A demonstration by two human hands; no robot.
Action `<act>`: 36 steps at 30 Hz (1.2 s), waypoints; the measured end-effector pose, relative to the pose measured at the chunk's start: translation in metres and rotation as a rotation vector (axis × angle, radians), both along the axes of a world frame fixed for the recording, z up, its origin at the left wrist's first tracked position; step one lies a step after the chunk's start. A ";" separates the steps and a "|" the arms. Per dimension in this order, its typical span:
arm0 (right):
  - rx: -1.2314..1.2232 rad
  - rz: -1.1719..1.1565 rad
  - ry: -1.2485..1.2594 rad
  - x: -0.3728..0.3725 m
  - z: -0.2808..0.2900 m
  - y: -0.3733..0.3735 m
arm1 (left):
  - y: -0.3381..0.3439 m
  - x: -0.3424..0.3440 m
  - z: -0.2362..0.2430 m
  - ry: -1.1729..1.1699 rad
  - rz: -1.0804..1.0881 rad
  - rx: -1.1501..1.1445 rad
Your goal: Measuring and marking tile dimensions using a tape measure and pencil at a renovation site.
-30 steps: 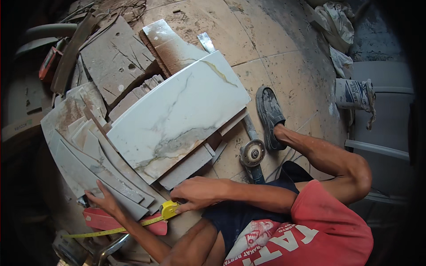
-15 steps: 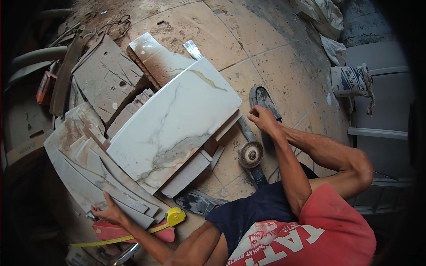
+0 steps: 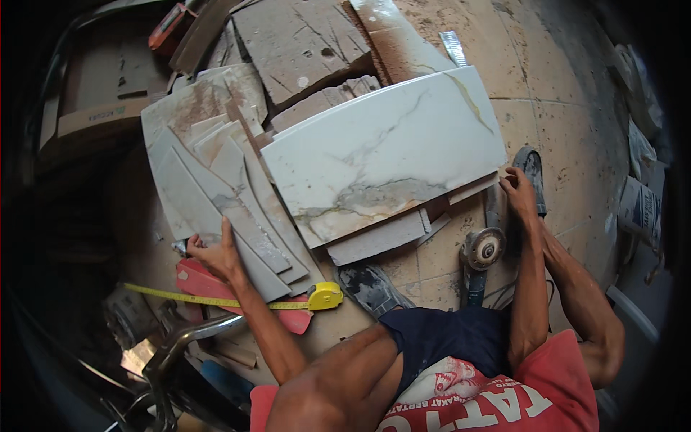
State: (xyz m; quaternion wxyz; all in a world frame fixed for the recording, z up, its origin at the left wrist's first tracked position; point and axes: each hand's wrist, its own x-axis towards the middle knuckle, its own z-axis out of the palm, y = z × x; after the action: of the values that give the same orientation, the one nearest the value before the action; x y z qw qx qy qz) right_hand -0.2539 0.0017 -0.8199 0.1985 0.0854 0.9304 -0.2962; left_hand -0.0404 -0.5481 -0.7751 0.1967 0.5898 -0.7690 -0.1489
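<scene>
My left hand (image 3: pixel 216 252) is at the lower edge of a stack of cut tile pieces (image 3: pixel 209 194), thumb stretched away from the bent fingers. Beside its fingertips lies a small silvery thing (image 3: pixel 180 248), too small to name; I cannot tell whether they touch. My right hand (image 3: pixel 520 193) hovers just off the right end of a white marble-look tile (image 3: pixel 389 144), fingers loosely bent and apart, with nothing visible in them. A yellow tape measure (image 3: pixel 325 296) has its blade drawn out under my left forearm, across a red piece (image 3: pixel 294 318).
An angle grinder (image 3: pixel 484 249) with a round disc lies on the tiled floor between my feet. Broken slabs (image 3: pixel 302 50) are piled beyond the white tile. Bent metal tubing (image 3: pixel 194 327) stands at lower left, and a white bucket (image 3: pixel 639 205) at the right.
The view has turned left, so the whole scene sits further right and more metal tubing shows at lower left. Both hands keep nearly the same places beside the tiles.
</scene>
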 end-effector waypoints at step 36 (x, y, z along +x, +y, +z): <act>-0.408 -0.134 0.339 0.086 0.129 -0.154 | 0.086 -0.143 0.021 0.112 -0.879 0.059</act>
State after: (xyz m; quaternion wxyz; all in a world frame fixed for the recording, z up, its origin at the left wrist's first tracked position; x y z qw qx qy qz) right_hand -0.1681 -0.1526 -0.6909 0.0333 0.0543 0.8636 -0.5002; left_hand -0.1831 -0.4622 -0.7539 0.1393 0.2032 -0.9303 -0.2718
